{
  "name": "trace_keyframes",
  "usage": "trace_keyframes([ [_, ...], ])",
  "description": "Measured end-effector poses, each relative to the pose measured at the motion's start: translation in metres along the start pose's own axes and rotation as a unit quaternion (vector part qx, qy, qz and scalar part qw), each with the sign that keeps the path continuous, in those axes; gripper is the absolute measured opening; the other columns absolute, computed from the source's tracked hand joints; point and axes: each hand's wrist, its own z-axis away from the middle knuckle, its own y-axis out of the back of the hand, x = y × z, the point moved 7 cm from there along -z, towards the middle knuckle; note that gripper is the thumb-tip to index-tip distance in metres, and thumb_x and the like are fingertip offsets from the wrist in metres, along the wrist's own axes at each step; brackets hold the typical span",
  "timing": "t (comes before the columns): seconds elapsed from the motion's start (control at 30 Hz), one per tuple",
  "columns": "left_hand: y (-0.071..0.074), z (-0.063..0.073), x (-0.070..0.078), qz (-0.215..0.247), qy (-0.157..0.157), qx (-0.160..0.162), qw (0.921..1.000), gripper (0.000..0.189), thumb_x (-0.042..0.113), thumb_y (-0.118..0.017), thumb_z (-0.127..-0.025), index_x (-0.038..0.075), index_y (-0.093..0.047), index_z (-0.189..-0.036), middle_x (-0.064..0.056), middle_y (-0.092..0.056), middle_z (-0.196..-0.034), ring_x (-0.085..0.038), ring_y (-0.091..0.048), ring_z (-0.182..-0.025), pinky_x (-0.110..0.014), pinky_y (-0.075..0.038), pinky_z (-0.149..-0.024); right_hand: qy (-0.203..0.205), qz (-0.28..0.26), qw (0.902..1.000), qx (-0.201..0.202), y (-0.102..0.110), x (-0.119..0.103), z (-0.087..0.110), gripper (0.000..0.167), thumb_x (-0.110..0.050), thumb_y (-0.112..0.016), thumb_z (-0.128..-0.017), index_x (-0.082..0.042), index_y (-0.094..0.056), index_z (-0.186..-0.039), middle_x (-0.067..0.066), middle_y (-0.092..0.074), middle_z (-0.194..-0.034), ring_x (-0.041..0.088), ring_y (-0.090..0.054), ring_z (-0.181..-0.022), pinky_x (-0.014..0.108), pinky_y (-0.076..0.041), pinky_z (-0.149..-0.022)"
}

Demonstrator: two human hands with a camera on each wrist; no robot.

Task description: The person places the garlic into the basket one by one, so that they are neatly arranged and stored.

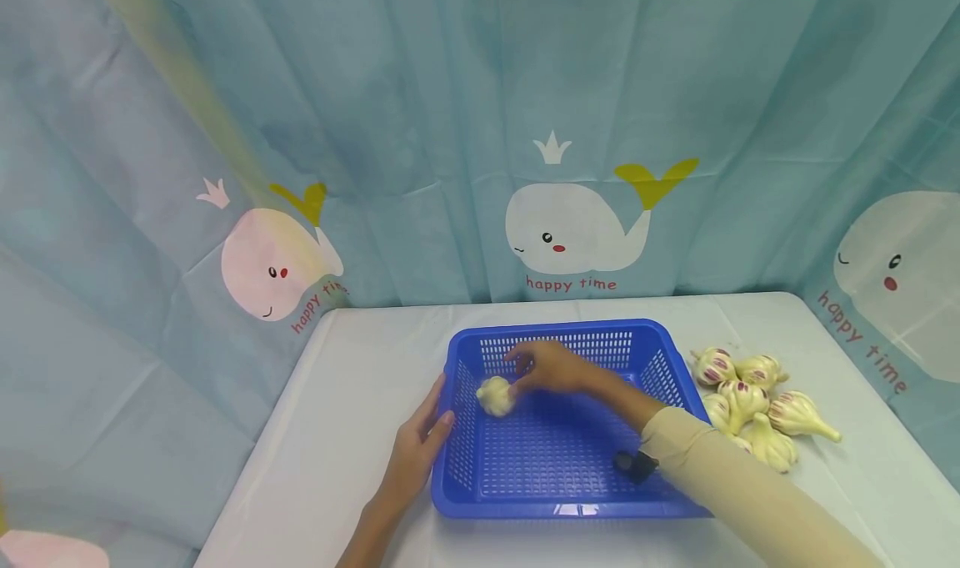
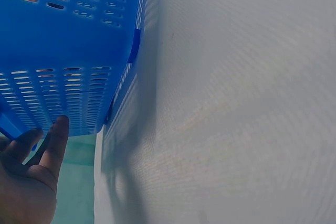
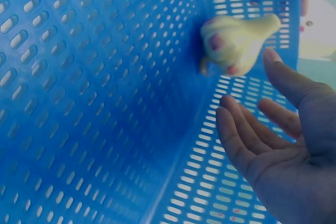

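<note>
One garlic bulb, whitish with purple patches, is in the blue plastic basket, by its left wall. My right hand reaches inside the basket beside this bulb. In the right wrist view, the fingers of the right hand are spread and loosely bent, with a gap between them and the garlic bulb. Outside the basket, my left hand rests against the left rim. The left wrist view has the left hand with extended fingers touching the perforated outer wall.
To the right of the basket, several garlic bulbs lie in a pile on the white tablecloth. A small black object shows near the right sleeve. Behind the table hangs a blue-green curtain with whale prints.
</note>
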Motion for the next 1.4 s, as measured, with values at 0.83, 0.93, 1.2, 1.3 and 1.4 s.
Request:
trace_keyframes([
  [0.83, 0.001, -0.001, 0.001, 0.008, 0.001, -0.002, 1.0, 0.06, 0.03, -0.052, -0.113, 0.02, -0.032, -0.168, -0.003, -0.033, -0.173, -0.026, -0.033, -0.158, -0.048, -0.035, -0.123, 0.023, -0.06, 0.9972, 0.038, 0.064, -0.016, 0.058, 0.061, -0.036, -0.084, -0.093, -0.008, -0.064, -0.144, 0.017, -0.073, -0.127, 0.028, -0.073, -0.114, 0.043, -0.066, -0.09],
  [0.93, 0.001, 0.0, 0.0, 0.006, 0.002, -0.002, 1.0, 0.06, 0.03, -0.052, -0.113, 0.019, -0.032, -0.168, -0.003, -0.033, -0.172, -0.025, -0.033, -0.158, -0.048, -0.035, -0.123, 0.031, -0.066, 0.9962, 0.048, 0.072, -0.017, 0.068, 0.059, -0.033, -0.084, -0.093, -0.008, -0.065, -0.143, 0.016, -0.074, -0.126, 0.027, -0.073, -0.113, 0.041, -0.065, -0.091],
  [1.2, 0.001, 0.0, 0.0, 0.002, 0.0, 0.002, 1.0, 0.059, 0.029, -0.053, -0.113, 0.02, -0.033, -0.168, -0.001, -0.034, -0.172, -0.025, -0.035, -0.157, -0.048, -0.037, -0.122, 0.034, -0.071, 0.994, 0.076, 0.093, -0.012, 0.097, 0.058, -0.032, -0.085, -0.092, -0.011, -0.066, -0.142, 0.011, -0.073, -0.128, 0.021, -0.073, -0.113, 0.033, -0.063, -0.09],
  [1.3, 0.002, 0.0, 0.0, 0.003, -0.002, 0.003, 1.0, 0.059, 0.028, -0.053, -0.113, 0.019, -0.033, -0.168, -0.002, -0.034, -0.172, -0.026, -0.035, -0.157, -0.048, -0.037, -0.122, 0.032, -0.075, 0.993, 0.085, 0.099, -0.008, 0.108, 0.057, -0.031, -0.084, -0.093, -0.009, -0.065, -0.142, 0.014, -0.073, -0.128, 0.022, -0.072, -0.114, 0.031, -0.063, -0.089],
  [1.4, 0.001, 0.0, 0.0, 0.004, -0.002, 0.003, 1.0, 0.059, 0.027, -0.053, -0.113, 0.018, -0.033, -0.168, -0.002, -0.034, -0.172, -0.025, -0.034, -0.157, -0.048, -0.036, -0.122, 0.029, -0.077, 0.9922, 0.093, 0.103, -0.002, 0.121, 0.057, -0.03, -0.083, -0.094, -0.006, -0.064, -0.143, 0.016, -0.072, -0.128, 0.023, -0.073, -0.114, 0.028, -0.062, -0.088],
])
